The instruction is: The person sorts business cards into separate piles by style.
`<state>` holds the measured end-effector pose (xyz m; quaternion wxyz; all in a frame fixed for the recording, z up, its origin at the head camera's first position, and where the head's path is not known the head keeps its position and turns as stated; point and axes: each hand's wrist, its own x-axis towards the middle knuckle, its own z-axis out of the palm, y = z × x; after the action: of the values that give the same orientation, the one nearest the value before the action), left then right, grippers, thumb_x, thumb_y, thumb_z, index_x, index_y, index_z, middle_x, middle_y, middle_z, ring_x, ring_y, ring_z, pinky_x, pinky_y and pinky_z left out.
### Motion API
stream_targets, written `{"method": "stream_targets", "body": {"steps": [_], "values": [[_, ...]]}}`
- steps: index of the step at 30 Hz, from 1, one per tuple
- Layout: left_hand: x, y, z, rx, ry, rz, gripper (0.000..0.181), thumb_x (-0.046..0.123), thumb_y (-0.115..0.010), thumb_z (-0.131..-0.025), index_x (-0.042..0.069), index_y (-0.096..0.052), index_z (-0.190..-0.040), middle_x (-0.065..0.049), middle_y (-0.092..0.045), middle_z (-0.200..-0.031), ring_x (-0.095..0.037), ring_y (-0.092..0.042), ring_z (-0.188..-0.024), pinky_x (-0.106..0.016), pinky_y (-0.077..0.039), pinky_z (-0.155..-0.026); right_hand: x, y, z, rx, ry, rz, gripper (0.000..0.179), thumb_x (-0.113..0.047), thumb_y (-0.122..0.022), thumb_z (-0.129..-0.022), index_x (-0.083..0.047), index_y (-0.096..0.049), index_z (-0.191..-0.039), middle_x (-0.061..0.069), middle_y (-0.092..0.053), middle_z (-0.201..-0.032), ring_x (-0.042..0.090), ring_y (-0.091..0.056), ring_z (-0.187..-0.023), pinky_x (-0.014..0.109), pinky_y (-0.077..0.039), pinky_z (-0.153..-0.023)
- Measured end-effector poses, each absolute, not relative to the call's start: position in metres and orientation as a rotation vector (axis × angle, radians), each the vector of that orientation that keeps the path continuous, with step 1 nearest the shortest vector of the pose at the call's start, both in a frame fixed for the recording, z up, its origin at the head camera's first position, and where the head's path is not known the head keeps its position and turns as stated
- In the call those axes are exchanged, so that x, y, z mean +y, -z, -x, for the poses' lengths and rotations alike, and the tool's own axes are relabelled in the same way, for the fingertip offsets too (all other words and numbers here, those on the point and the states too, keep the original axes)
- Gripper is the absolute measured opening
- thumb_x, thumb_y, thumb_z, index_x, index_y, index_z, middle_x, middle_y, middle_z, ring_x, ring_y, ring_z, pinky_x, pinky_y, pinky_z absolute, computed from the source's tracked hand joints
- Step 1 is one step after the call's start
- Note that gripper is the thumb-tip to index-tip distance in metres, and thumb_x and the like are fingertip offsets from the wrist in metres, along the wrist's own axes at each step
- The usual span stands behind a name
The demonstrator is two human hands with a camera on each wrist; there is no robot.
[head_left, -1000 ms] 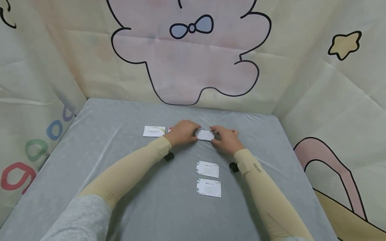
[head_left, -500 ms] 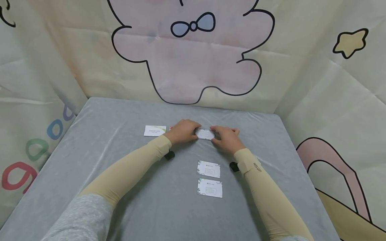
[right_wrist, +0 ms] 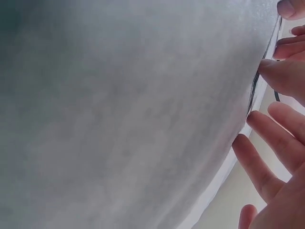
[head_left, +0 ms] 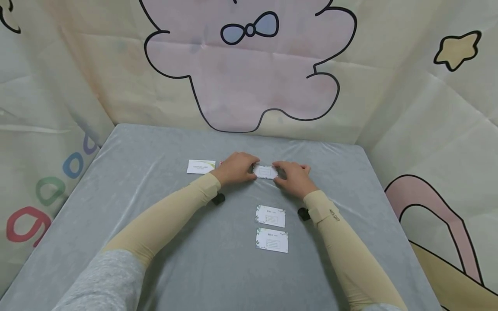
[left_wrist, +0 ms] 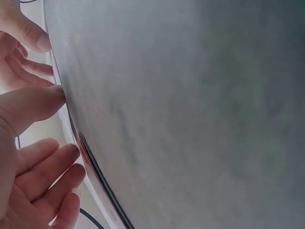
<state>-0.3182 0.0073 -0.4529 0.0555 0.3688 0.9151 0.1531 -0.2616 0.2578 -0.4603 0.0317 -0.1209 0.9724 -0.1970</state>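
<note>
A white business card (head_left: pixel 265 172) with a leafy border lies flat towards the back of the grey-covered table (head_left: pixel 186 268). My left hand (head_left: pixel 236 167) holds its left end, thumb at the near corner and a finger at the far one. At the opposite end, my right hand (head_left: pixel 293 177) grips the card the same way. The wrist views show both thumbs and fingertips low at the tabletop; the card itself is hard to make out there. Two similar leafy cards, an upper one (head_left: pixel 270 216) and a lower one (head_left: pixel 272 240), lie nearer to me.
Left of my left hand is a white card (head_left: pixel 201 166) with a yellow-green curve. A red-patterned card (head_left: pixel 221 163) beside it is mostly hidden by that hand. Printed cloth (head_left: pixel 249 86) hangs behind the table and at both sides.
The head view has shifted slightly. Both hands stay at the ends of the card, and the other cards have kept their places.
</note>
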Motion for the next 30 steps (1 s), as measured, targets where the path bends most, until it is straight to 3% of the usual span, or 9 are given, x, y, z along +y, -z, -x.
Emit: {"method": "stream_targets", "body": {"steps": [6, 17, 30], "values": [[-0.001, 0.450, 0.296, 2.796, -0.516, -1.215, 0.058, 0.035, -0.078, -0.099, 0.006, -0.065, -0.148, -0.010, -0.072, -0.143, -0.028, -0.067, -0.136, -0.047, -0.049, -0.119, 0.259, 0.452, 0.234, 3.032, 0.609, 0.401, 0.058, -0.033, -0.078, -0.099, -0.016, -0.061, -0.152, 0.010, -0.066, -0.152, 0.035, -0.060, -0.142, 0.064, -0.024, -0.110], [-0.011, 0.452, 0.215, 2.609, -0.456, -1.407, 0.064, 0.041, -0.082, -0.095, 0.006, -0.064, -0.147, -0.008, -0.073, -0.140, -0.025, -0.068, -0.130, -0.041, -0.051, -0.116, 0.264, 0.449, 0.151, 2.999, 0.609, 0.505, 0.061, -0.033, -0.091, -0.087, -0.016, -0.070, -0.141, 0.002, -0.074, -0.140, 0.028, -0.065, -0.135, 0.061, -0.025, -0.108], [0.000, 0.447, 0.196, 2.639, -0.444, -1.374, 0.049, 0.033, -0.087, -0.093, 0.011, -0.072, -0.135, 0.000, -0.079, -0.122, -0.016, -0.071, -0.108, -0.039, -0.057, -0.103, 0.253, 0.447, 0.129, 2.980, 0.661, 0.574, 0.061, -0.031, -0.095, -0.082, -0.014, -0.073, -0.136, 0.003, -0.076, -0.134, 0.028, -0.066, -0.130, 0.055, -0.024, -0.106]]}}
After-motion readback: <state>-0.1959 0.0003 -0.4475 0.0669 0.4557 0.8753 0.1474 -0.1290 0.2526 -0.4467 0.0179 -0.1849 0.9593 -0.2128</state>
